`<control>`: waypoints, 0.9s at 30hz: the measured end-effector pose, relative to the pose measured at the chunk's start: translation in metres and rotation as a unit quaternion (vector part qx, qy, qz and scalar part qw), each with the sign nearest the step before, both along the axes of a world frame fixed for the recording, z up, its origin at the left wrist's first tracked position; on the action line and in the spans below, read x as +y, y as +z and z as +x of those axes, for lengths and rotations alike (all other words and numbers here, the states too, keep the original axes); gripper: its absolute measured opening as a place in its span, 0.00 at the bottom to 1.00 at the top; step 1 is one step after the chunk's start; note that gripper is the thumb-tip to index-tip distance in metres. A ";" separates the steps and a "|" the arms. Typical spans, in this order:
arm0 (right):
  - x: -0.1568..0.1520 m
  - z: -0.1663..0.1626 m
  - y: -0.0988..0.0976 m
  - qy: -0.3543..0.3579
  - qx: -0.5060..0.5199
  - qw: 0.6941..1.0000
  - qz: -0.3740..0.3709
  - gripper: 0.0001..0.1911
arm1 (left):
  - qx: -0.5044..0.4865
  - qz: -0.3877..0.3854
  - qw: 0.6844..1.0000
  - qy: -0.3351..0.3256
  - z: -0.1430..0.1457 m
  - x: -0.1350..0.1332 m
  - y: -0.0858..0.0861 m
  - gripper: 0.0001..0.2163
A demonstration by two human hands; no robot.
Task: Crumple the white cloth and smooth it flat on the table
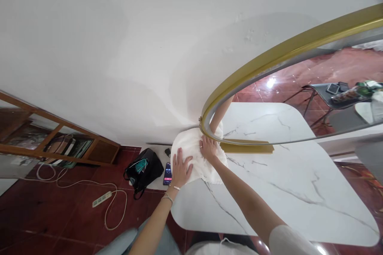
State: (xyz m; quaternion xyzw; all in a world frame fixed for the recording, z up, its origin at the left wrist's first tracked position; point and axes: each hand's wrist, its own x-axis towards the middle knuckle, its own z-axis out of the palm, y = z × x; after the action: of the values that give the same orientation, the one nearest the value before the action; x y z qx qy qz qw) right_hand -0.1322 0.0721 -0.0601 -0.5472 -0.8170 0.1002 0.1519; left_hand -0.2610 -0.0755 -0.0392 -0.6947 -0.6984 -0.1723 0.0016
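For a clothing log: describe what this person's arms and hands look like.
Both forearms are bare. The left hand has two thin bracelets at the wrist. The right hand is ungloved; a short white sleeve covers that upper arm.

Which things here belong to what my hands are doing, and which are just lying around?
In hand: cloth, under left hand and right hand, on the table.
Lying about: bag, phone, power strip, all on the floor.
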 end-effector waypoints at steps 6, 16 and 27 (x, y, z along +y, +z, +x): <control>-0.003 0.001 0.005 0.014 -0.013 1.000 -0.010 0.18 | -0.018 -0.002 0.999 0.030 -0.002 -0.003 -0.002 0.18; -0.005 0.004 0.004 0.039 -0.017 0.999 0.006 0.23 | -0.023 0.019 0.994 0.103 -0.024 0.067 -0.023 0.27; -0.082 0.029 0.000 0.082 0.009 0.994 0.074 0.22 | 0.002 0.008 0.998 0.069 -0.001 -0.017 -0.013 0.27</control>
State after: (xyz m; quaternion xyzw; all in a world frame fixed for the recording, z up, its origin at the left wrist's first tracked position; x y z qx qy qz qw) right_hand -0.1028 -0.0095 -0.0600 -0.4646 -0.8628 0.0566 0.1909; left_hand -0.2619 -0.0924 -0.0525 -0.6449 -0.7434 -0.1763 0.0202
